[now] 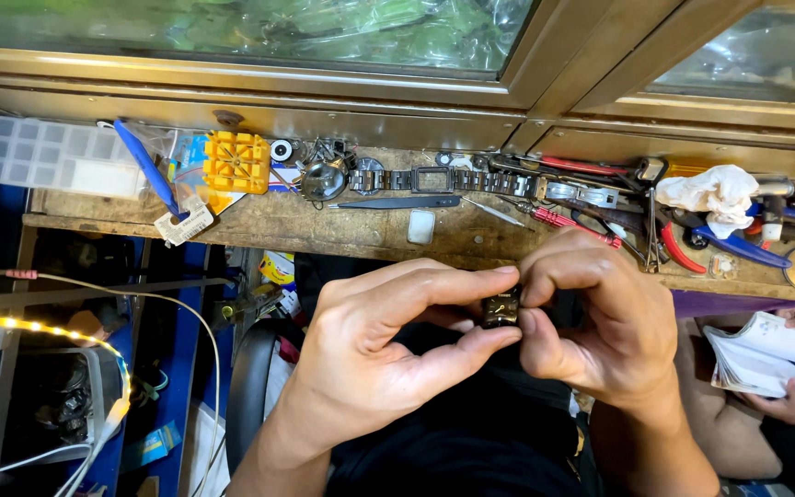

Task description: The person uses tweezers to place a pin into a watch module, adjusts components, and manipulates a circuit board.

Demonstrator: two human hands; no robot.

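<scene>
Holding: left hand (379,340) and right hand (600,322) pinch one small dark watch case (501,309) between fingertips.
Position: case between both hands, below the counter (342,225) edge.
Beyond hands: metal watch bracelet (443,180), red-handled pliers (683,244).

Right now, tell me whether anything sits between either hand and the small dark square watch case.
Nothing visible does. The left hand and right hand both pinch the small dark square watch case directly with bare fingertips, held in front of the worn wooden bench, apart from its tools.
</scene>
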